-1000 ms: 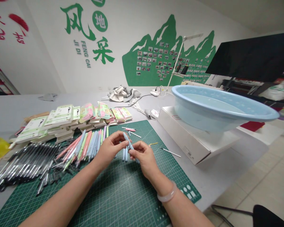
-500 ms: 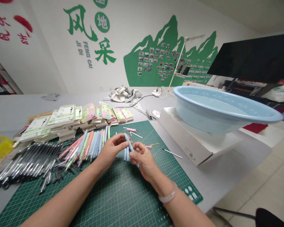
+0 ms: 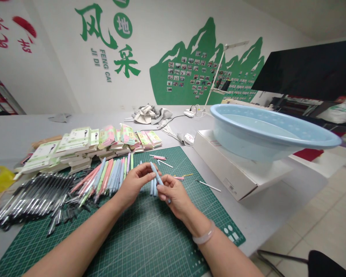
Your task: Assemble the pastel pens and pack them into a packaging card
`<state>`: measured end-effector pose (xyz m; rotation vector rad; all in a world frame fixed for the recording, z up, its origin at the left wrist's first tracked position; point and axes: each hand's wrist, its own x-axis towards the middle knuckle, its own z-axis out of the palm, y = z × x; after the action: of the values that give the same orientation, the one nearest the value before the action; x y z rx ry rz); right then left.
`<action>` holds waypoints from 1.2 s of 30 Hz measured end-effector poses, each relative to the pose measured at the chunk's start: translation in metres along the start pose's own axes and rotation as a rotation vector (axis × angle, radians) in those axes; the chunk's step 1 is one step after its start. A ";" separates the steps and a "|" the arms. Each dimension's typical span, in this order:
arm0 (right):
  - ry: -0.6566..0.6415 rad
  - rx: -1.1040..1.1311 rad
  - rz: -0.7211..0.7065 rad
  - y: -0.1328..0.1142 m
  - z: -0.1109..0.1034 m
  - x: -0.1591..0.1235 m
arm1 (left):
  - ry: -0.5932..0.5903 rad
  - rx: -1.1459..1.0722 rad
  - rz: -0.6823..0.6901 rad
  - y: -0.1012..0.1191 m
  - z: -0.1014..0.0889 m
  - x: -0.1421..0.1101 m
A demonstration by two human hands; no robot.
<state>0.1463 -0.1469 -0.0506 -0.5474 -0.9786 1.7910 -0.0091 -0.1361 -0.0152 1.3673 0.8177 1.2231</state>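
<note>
A light blue pen (image 3: 157,174) is held tilted above the green cutting mat (image 3: 138,234). My right hand (image 3: 173,194) is closed around its lower part. My left hand (image 3: 137,180) pinches the same pen near its upper end, thumb and fingertips against it. Behind the hands, a few more light blue pens (image 3: 153,188) lie on the mat, partly hidden by the fingers. Left of my left hand lies a row of pastel pens (image 3: 111,175) in pink, green, blue and purple. Farther left is a spread of clear pens with black ends (image 3: 37,198).
Stacked small boxes (image 3: 72,144) stand behind the pens, with yellow tape (image 3: 0,181) at far left. Thin refills (image 3: 209,186) and small pen parts (image 3: 160,157) lie toward the right. A blue basin (image 3: 248,142) rests on a white box (image 3: 227,173). Crumpled cloths (image 3: 151,114) lie at the back.
Both hands keep their grip on the light blue pen, with hardly any movement. The whole view has shifted slightly.
</note>
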 end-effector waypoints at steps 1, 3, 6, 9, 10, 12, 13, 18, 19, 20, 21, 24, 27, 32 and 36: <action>-0.010 -0.023 0.013 0.000 0.000 0.000 | -0.004 0.000 -0.001 0.000 0.000 0.000; -0.035 -0.050 0.041 0.001 0.001 0.000 | -0.008 -0.003 -0.003 0.000 0.000 -0.001; -0.056 -0.022 0.044 0.000 0.003 0.000 | -0.011 -0.010 -0.010 0.000 -0.001 -0.001; -0.020 0.048 0.023 -0.001 0.003 0.000 | -0.001 -0.013 -0.004 -0.001 0.000 -0.001; -0.004 0.054 0.015 -0.001 0.003 0.000 | 0.006 -0.013 -0.004 -0.001 0.000 -0.001; 0.015 0.028 0.011 0.000 0.001 0.001 | 0.013 -0.015 -0.009 -0.002 0.000 -0.001; 0.012 0.007 0.021 0.000 0.001 0.001 | 0.012 -0.018 -0.014 -0.002 0.000 -0.001; -0.006 -0.011 0.049 0.000 0.002 0.001 | 0.004 -0.040 -0.021 -0.003 0.000 -0.001; 0.004 0.005 0.042 0.000 0.003 0.000 | 0.011 -0.042 -0.017 -0.003 0.000 -0.001; 0.014 0.016 0.037 0.000 0.003 0.000 | 0.020 -0.044 -0.013 -0.003 0.000 -0.001; 0.024 0.020 0.032 0.000 0.003 0.000 | 0.030 -0.045 -0.012 -0.003 0.001 -0.001; 0.025 -0.009 0.057 0.001 0.002 0.000 | 0.044 -0.043 -0.016 -0.002 0.002 -0.001; 0.000 -0.024 0.097 0.000 0.003 0.000 | 0.056 -0.046 -0.028 -0.002 0.002 -0.002; 0.039 -0.040 0.046 -0.001 0.002 0.000 | 0.053 -0.048 -0.022 -0.002 0.003 -0.002; 0.001 -0.061 0.069 0.000 0.001 0.000 | 0.043 -0.020 -0.022 -0.002 0.003 -0.002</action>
<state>0.1454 -0.1476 -0.0501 -0.6274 -1.0273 1.8265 -0.0068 -0.1382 -0.0168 1.3166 0.8465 1.2446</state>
